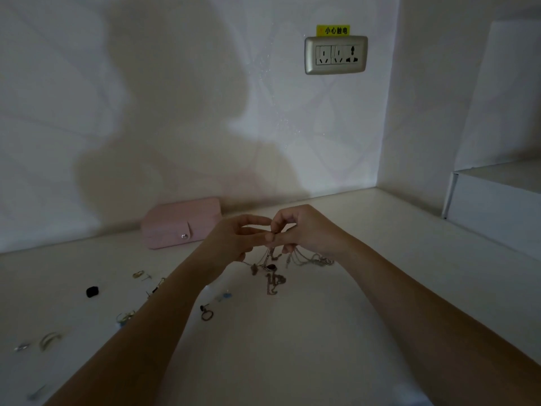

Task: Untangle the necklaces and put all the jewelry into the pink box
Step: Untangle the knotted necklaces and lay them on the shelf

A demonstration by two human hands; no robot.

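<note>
My left hand (234,240) and right hand (310,230) met above the middle of the white bench (322,332), just in front of the wall. The fingers of both were curled inward and pinched the tangled necklaces (272,266) at one spot between the hands. My left forefinger was stretched out over the pinch. From there the silver chains hung down to the bench. One bunch trailed right under my right wrist, and the rest dropped to a dark red pendant (272,266) and a knotted length lying nearer to me.

The pink box (181,224) lay shut against the wall, just left of my left hand, its snap tab fastened on the front.

More jewelry was scattered on the bench to the left of my left forearm: a small black piece (92,291), a thin ring (138,274) behind it, a gold-toned ring (126,316), and two silver rings (49,340) near the left edge. A dark hoop earring (206,315) lay between my forearms.

On the wall was a silver socket plate (336,55) under a yellow label (333,30). A white box (494,206) stood at the far right.
</note>
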